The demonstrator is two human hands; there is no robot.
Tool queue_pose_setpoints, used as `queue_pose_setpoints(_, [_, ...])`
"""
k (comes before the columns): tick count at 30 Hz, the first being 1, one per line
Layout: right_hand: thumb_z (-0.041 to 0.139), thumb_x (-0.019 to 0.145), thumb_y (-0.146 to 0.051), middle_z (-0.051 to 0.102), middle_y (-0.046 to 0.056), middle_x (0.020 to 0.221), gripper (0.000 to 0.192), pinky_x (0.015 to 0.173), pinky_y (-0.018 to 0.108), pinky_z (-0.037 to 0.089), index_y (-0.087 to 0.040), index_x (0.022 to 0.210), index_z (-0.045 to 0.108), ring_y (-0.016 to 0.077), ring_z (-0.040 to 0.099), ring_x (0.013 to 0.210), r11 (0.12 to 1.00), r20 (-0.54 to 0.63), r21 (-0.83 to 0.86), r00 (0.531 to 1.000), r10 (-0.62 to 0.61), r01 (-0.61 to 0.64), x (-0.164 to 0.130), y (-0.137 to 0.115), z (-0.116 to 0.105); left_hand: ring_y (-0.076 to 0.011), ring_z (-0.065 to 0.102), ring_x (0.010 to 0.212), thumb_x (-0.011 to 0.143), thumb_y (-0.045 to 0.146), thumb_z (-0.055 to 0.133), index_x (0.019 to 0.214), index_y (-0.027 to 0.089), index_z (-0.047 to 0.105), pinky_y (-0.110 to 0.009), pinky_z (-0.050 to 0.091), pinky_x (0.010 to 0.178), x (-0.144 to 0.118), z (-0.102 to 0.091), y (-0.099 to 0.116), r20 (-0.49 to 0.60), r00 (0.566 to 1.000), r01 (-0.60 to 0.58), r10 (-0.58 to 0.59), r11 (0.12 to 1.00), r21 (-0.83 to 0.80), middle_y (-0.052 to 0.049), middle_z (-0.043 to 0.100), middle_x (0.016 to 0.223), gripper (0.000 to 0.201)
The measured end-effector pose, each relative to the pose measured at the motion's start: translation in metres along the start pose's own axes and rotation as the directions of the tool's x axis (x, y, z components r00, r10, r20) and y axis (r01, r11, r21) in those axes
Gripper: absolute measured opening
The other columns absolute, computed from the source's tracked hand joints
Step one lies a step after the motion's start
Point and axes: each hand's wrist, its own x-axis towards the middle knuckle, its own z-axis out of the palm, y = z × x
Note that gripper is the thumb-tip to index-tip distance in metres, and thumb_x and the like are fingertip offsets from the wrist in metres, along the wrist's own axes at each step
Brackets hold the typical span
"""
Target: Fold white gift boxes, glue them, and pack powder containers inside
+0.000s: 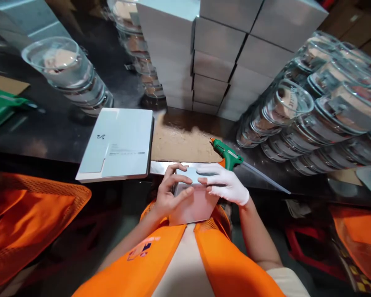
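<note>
1. My left hand [170, 194] and gloved right hand [224, 183] both grip a small white box [193, 204] against my chest.
2. Beyond them I see a dark worktable [58, 136] with a green glue gun [227, 153].
3. Farther back, white cartons [216, 53] stand stacked.

Two hands are seen, a bare left hand [168, 194] and a gloved right hand [224, 183], with one small box [193, 206] held between them. Two green glue guns [227, 153] [1, 108] are counted. One flat pile of folded boxes [117, 144] is seen.
</note>
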Motion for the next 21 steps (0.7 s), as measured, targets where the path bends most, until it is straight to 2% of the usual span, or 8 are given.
queue_pose_setpoints(3, [0.079,0.093,-0.054,0.072,0.011,0.142,0.031,0.114,0.05,0.053,-0.029,0.111,0.083,0.0295,0.068,0.133,0.999,-0.265,0.047,0.964,0.011,0.002,-0.011,0.012,0.014,-0.0294,0.065,0.122,0.09,0.051,0.08,0.091,0.022,0.073,-0.047,0.051,0.109,-0.001,0.001,0.001,-0.061,0.997,0.051,-0.055,0.997,-0.061,-0.01,0.063,0.119,0.029])
queue_pose_setpoints(6, [0.08,0.093,-0.05,0.066,0.011,0.148,0.025,0.112,0.051,0.054,-0.027,0.105,0.08,0.0306,0.068,0.132,0.995,-0.576,0.091,0.817,0.022,0.037,-0.022,0.021,0.036,-0.0295,0.065,0.124,0.088,0.047,0.083,0.09,0.023,0.072,-0.046,0.049,0.112,0.0,0.004,-0.002,-0.107,0.99,0.072,-0.088,0.987,-0.146,-0.008,0.063,0.119,0.026])
queue_pose_setpoints(9, [0.076,0.097,-0.04,0.062,0.008,0.147,0.014,0.11,0.049,0.054,-0.026,0.097,0.078,0.0278,0.07,0.125,0.997,-0.742,0.042,0.67,-0.012,0.065,-0.024,0.026,0.054,-0.031,0.064,0.129,0.089,0.051,0.081,0.101,0.025,0.071,-0.047,0.049,0.113,0.003,0.004,-0.008,-0.111,0.983,0.123,-0.149,0.969,-0.213,-0.01,0.063,0.129,0.03])
queue_pose_setpoints(12, [0.073,0.097,-0.035,0.059,0.008,0.149,0.012,0.108,0.048,0.054,-0.024,0.094,0.075,0.0263,0.071,0.121,0.998,-0.836,0.004,0.547,-0.034,0.068,-0.016,0.027,0.054,-0.0392,0.051,0.147,0.074,0.07,0.087,0.142,0.031,0.053,-0.054,0.048,0.116,-0.001,-0.003,-0.013,-0.043,0.975,0.199,-0.219,0.94,-0.277,-0.017,0.046,0.159,0.086])
queue_pose_setpoints(15, [0.07,0.098,-0.041,0.054,0.009,0.157,0.017,0.109,0.049,0.054,-0.025,0.103,0.074,0.0279,0.068,0.128,0.995,-0.903,0.036,0.429,-0.008,0.094,0.001,0.021,0.041,-0.0416,0.053,0.147,0.065,0.066,0.095,0.161,0.033,0.03,-0.054,0.05,0.114,-0.013,-0.014,-0.013,0.208,0.911,0.399,-0.357,0.891,-0.219,-0.02,0.045,0.163,0.121])
queue_pose_setpoints(17, [0.069,0.098,-0.051,0.052,0.012,0.162,0.039,0.108,0.051,0.055,-0.031,0.131,0.069,0.0307,0.062,0.138,0.982,-0.886,0.128,0.461,0.052,0.137,0.013,0.014,0.031,-0.0368,0.066,0.131,0.077,0.06,0.089,0.162,0.031,0.031,-0.049,0.056,0.107,-0.017,-0.021,-0.007,0.217,0.859,0.506,-0.464,0.834,-0.22,-0.018,0.058,0.152,0.107])
queue_pose_setpoints(19, [0.062,0.099,-0.063,0.046,0.014,0.167,0.065,0.108,0.054,0.056,-0.035,0.157,0.051,0.0338,0.054,0.148,0.963,-0.846,0.198,0.529,0.073,0.184,0.02,0.01,0.021,-0.0314,0.072,0.12,0.084,0.059,0.082,0.159,0.03,0.037,-0.043,0.06,0.101,-0.004,-0.031,0.004,0.027,0.865,0.483,-0.502,0.815,-0.32,-0.013,0.065,0.143,0.092])
queue_pose_setpoints(21, [0.051,0.104,-0.066,0.041,0.014,0.172,0.067,0.113,0.057,0.052,-0.034,0.163,0.045,0.0345,0.048,0.153,0.963,-0.841,0.202,0.535,0.078,0.177,0.016,0.009,0.016,-0.0269,0.072,0.12,0.086,0.058,0.081,0.154,0.032,0.044,-0.036,0.062,0.096,0.034,-0.047,0.02,-0.209,0.872,0.333,-0.442,0.85,-0.409,-0.008,0.067,0.143,0.082])
